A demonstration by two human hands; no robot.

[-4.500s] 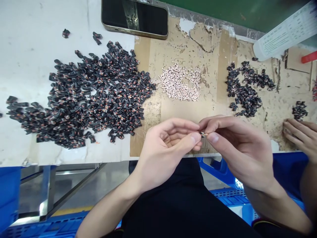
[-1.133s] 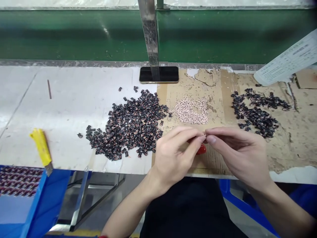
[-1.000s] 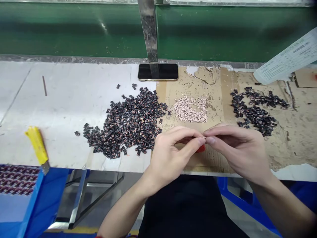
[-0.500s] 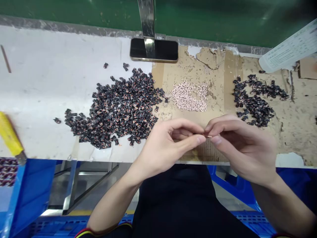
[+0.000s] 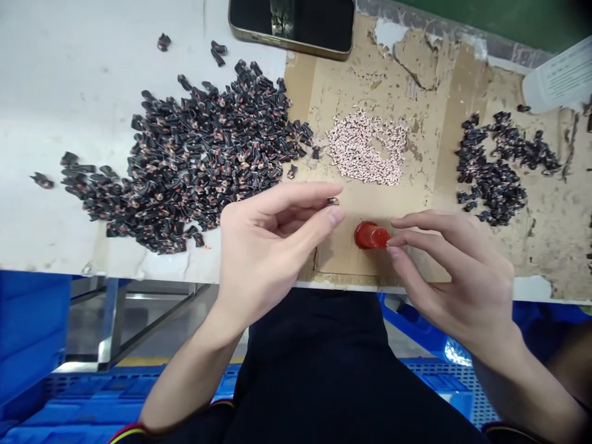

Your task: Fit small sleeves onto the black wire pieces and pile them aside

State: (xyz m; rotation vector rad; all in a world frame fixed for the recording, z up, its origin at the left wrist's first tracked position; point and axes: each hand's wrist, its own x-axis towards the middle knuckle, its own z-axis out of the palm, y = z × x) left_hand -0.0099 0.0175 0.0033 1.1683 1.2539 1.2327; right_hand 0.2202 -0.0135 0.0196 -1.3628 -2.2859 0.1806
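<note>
Between the thumb and forefinger of my left hand (image 5: 277, 231) is a small dark part (image 5: 333, 201). My right hand (image 5: 444, 265) has its thumb and a finger pinched at the right end of a red cup-shaped piece (image 5: 371, 235); whether a tiny thing sits in that pinch is hard to make out. The red piece is on the cardboard between my hands. Behind them lies a patch of tiny pinkish pieces (image 5: 356, 151). A big heap of black parts (image 5: 198, 154) spreads out at the left, and a smaller black heap (image 5: 494, 185) is at the right.
A phone (image 5: 293, 28) lies at the back, above the cardboard (image 5: 416, 185). A whitish container (image 5: 557, 77) leans in at the far right. The table's front edge runs just below my hands, with blue crates (image 5: 102, 394) underneath.
My hands have moved apart, the left one going left. The red piece, earlier hidden behind them, now shows. The view has shifted closer over the table.
</note>
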